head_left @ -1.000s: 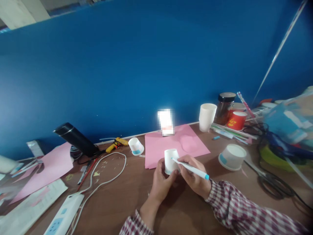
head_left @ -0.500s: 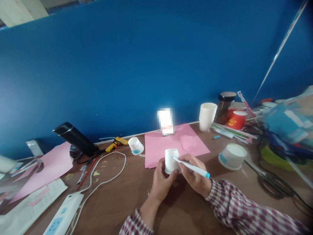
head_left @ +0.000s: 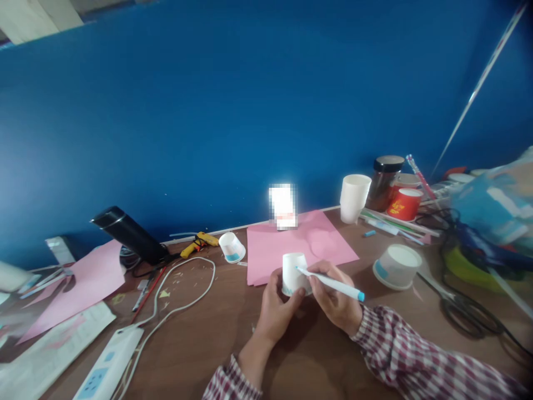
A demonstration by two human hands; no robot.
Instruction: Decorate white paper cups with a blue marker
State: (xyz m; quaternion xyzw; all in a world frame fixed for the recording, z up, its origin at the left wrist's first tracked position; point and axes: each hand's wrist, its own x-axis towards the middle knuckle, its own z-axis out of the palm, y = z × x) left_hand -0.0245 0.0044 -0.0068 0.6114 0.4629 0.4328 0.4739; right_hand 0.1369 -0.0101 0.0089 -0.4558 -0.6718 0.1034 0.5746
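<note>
A white paper cup (head_left: pixel 293 269) is held upside down just in front of the pink sheets, with faint bluish marks near its lower rim. My left hand (head_left: pixel 278 305) is closed around the cup's left side and base, thumb across the front. Between the fingers of my right hand (head_left: pixel 333 291) is a white felt-tip pen (head_left: pixel 337 285) with a light blue end. Its blue tip meets the cup's side, or is very close to it. The right fingers also lie near the cup's right edge.
Pink paper (head_left: pixel 300 241) lies behind the cup. At right are an upturned tub (head_left: pixel 397 266), black-handled scissors (head_left: pixel 468 314), stacked white cups (head_left: pixel 355 198) and a red cup (head_left: pixel 405 204). A small cup (head_left: pixel 232 248), a yellow glue gun (head_left: pixel 200 244), a black flask (head_left: pixel 129 236) and a power strip (head_left: pixel 110 364) are at left.
The pen's rear end has swung slightly right and its tip has shifted a little right on the cup. The left hand keeps its grip on the cup.
</note>
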